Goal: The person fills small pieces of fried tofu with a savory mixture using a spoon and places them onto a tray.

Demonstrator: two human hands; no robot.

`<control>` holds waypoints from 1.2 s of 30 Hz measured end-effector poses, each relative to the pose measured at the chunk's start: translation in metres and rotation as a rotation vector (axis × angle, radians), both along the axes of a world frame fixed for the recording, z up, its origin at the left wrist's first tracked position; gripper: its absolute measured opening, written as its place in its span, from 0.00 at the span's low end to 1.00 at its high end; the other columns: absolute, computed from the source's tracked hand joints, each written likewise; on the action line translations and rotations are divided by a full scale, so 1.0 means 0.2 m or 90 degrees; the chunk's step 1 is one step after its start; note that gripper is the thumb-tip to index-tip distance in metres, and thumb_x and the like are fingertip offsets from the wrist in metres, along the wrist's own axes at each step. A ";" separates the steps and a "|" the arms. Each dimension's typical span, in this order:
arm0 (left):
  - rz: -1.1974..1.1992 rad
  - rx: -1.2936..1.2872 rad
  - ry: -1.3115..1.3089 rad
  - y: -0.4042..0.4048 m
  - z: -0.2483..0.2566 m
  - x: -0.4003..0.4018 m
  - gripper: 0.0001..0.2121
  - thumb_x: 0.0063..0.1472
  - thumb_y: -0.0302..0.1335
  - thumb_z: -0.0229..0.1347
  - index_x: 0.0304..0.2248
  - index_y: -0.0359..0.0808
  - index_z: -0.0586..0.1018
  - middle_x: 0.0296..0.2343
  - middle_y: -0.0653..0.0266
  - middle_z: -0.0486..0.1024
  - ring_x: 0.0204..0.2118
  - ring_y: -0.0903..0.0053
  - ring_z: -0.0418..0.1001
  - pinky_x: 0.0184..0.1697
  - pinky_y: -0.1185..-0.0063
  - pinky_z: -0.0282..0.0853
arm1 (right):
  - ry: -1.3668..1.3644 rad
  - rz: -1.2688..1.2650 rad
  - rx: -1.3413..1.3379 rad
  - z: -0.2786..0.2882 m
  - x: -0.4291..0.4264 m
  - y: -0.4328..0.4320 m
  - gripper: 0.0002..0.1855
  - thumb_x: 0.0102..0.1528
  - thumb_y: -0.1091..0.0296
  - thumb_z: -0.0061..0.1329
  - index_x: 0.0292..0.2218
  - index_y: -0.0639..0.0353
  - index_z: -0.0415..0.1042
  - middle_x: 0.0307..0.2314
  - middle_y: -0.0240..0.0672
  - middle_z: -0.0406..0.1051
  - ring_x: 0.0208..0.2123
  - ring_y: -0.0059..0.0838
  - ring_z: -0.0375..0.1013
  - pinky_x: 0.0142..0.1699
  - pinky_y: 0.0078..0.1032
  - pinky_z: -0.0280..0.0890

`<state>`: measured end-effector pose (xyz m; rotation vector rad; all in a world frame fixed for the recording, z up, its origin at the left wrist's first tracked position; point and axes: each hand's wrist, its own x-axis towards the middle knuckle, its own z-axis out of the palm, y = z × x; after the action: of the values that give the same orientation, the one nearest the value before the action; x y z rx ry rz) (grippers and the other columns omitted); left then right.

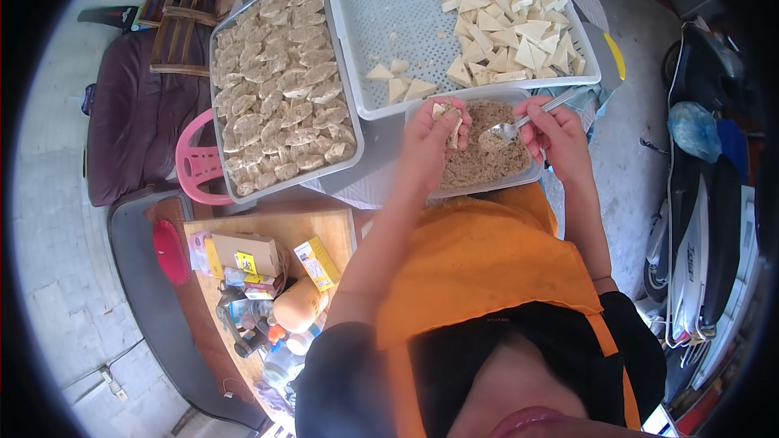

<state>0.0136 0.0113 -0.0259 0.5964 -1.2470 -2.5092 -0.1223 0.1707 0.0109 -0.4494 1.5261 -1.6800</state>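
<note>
My left hand (429,134) holds a pale tofu triangle (455,132) with brownish filling on it, above the left side of a clear plastic tub (487,187). A crumbly minced filling (475,164) covers the inside of the tub. Between the thumb and fingers of my right hand (552,134) is a metal spoon (504,131), its bowl over the filling with a little of it inside. Beyond the tub stands a perforated white plastic tray (395,18). Cut tofu triangles (499,18) are heaped on its right side, and several lie near its front edge.
Left of the tub, a metal-rimmed tray (359,158) bears rows of stuffed pieces (292,82). A pink plastic chair or stool (198,161) juts out beneath it. Boxes and bottles crowd a wooden table (328,225) at lower left. A motor scooter (700,213) stands at right.
</note>
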 end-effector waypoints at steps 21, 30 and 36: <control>0.102 0.075 -0.092 0.08 0.07 -0.03 0.14 0.66 0.39 0.39 0.38 0.39 0.71 0.30 0.65 0.71 0.26 0.82 0.69 0.30 0.83 0.66 | 0.080 -0.102 -0.112 -0.01 0.14 -0.02 0.06 0.57 0.71 0.43 0.33 0.64 0.71 0.19 0.31 0.70 0.17 0.16 0.67 0.21 0.13 0.63; 0.098 0.046 -0.073 0.10 0.05 -0.02 0.21 0.66 0.44 0.34 0.36 0.36 0.72 0.28 0.67 0.70 0.28 0.81 0.69 0.27 0.82 0.64 | 0.150 -0.081 -0.117 -0.09 0.22 -0.10 0.09 0.58 0.71 0.41 0.33 0.66 0.71 0.20 0.33 0.71 0.19 0.17 0.69 0.24 0.14 0.66; 0.081 0.079 -0.021 0.04 -0.11 -0.01 0.16 0.66 0.39 0.38 0.32 0.37 0.71 0.22 0.68 0.68 0.18 0.81 0.64 0.17 0.80 0.59 | 0.163 -0.154 -0.082 -0.10 0.17 -0.02 0.08 0.58 0.71 0.40 0.33 0.65 0.70 0.19 0.32 0.70 0.18 0.16 0.69 0.23 0.13 0.65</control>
<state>0.0120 0.0200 -0.0480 0.7248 -1.0340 -2.4927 -0.0890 0.1671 -0.0089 -0.5857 1.7186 -1.9768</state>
